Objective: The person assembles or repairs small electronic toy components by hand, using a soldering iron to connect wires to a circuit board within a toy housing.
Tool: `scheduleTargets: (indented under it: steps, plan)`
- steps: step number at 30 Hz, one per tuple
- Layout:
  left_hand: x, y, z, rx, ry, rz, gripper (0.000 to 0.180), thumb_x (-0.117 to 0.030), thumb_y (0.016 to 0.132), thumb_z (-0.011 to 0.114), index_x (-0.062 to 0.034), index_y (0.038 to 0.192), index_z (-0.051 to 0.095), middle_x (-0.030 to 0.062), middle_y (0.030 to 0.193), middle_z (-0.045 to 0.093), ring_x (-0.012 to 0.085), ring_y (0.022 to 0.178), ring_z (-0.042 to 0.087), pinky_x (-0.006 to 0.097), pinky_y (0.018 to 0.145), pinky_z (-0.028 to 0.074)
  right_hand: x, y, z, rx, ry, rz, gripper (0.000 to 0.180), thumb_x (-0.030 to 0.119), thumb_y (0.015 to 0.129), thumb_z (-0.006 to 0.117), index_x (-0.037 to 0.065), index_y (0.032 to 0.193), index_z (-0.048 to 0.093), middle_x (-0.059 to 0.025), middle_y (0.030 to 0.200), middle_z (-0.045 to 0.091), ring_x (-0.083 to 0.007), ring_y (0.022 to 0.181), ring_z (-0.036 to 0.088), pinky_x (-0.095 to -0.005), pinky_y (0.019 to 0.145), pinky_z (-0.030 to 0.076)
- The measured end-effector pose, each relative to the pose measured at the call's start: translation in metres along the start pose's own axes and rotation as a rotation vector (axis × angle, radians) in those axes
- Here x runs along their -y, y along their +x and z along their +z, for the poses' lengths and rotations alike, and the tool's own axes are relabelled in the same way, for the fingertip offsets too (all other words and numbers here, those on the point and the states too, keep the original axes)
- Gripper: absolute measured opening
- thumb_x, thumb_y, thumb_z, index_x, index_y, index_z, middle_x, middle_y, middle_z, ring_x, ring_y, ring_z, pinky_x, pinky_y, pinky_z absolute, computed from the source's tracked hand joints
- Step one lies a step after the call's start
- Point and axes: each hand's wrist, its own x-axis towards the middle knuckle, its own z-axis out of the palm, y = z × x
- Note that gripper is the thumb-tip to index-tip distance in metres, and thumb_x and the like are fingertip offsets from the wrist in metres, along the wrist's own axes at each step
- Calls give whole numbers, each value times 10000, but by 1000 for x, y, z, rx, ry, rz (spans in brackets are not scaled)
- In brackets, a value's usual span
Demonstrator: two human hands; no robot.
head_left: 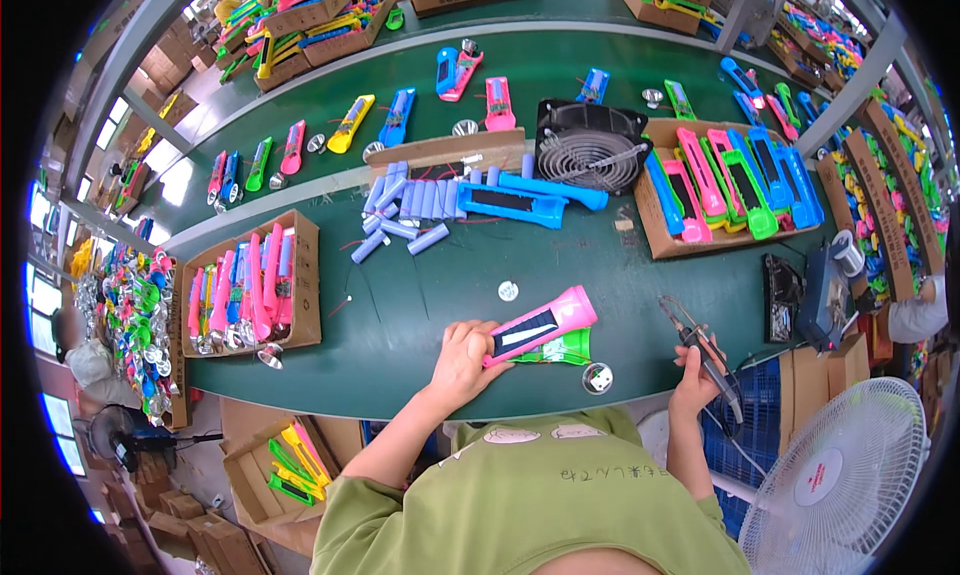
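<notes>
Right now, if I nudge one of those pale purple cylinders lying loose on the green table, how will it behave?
The pale purple cylinders look round and smooth, so one would probably roll across the flat green table. They look rigid, likely not floppy. Lying side by side, a nudged one may knock its neighbours.

Daylight is coming through windows [45, 295] at the left. A green table [400, 315] is curving across the room, grey beams [120, 65] overhead, cartons [200, 535] sitting on the floor.

Pink flashlight shell [541, 334], green table [400, 315]
</notes>
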Motion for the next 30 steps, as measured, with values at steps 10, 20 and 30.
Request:
scheduleTargets:
  steps: [10, 20, 30]
  plan:
    - [116, 182, -148, -238, 282, -186, 414, -208, 657, 723, -47, 820, 379, 147, 773, 475, 338, 742, 484, 416, 636, 392, 0, 13, 13, -96, -80, 32, 240, 20, 841, 530, -54, 1065, 488, -108, 880, 582, -128, 675, 593, -204, 560, 455]
    - [358, 277, -83, -313, 500, -765, 560, -396, 654, 705, 13, 947, 460, 216, 937, 596, 378, 865, 583, 429, 755, 468, -2, 14, 22, -110, -176, 135, 403, 28, 830, 535, -90, 1186, 386, -132, 921, 556, -148, 684, 606, -211, 560, 470]
    - [441, 283, -126, 79, 685, -419, 420, -250, 822, 486, -12, 1168, 489, 237, 1138, 515, 321, 1050, 514, 395, 901, 398, 10, 19, 23, -131, -179, 201, 427, 50, 822, 554, -86, 1189, 384, -158, 978, 555, -176, 712, 620, -228, 570, 495]
